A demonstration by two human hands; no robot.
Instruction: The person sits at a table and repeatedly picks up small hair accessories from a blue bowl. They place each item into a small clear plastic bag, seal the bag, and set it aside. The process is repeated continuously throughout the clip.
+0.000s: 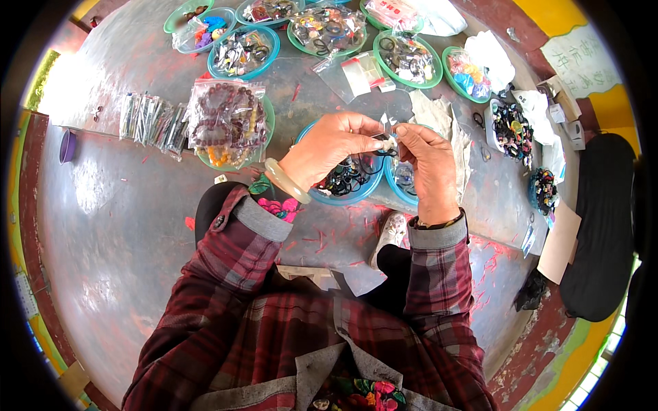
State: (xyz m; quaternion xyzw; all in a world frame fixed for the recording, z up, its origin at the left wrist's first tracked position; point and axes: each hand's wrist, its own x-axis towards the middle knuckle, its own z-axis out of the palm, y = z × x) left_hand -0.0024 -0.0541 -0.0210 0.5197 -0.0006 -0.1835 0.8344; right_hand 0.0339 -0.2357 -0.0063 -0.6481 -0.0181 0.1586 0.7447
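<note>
Above the blue basins my left hand (327, 149) and my right hand (432, 159) come together, fingertips pinched. Between them is a small pale piece on a dark cord (386, 142), with a bit of clear plastic standing up from it. Its exact kind is too small to tell. A pale bangle (286, 181) circles my left wrist. Below my left hand, a blue basin (349, 198) holds a tangle of black cords (340, 179). Under my right hand, a smaller blue basin (399, 192) is partly hidden; clear packets show inside it.
Several basins of bagged trinkets line the far side, among them a green basin (435, 77). Left of my hands lie bagged red-brown beads (226, 113) and slim packets (152, 123). A grey cloth (445, 130), a white tub of cords (510, 130) and a black stool (603, 226) stand right.
</note>
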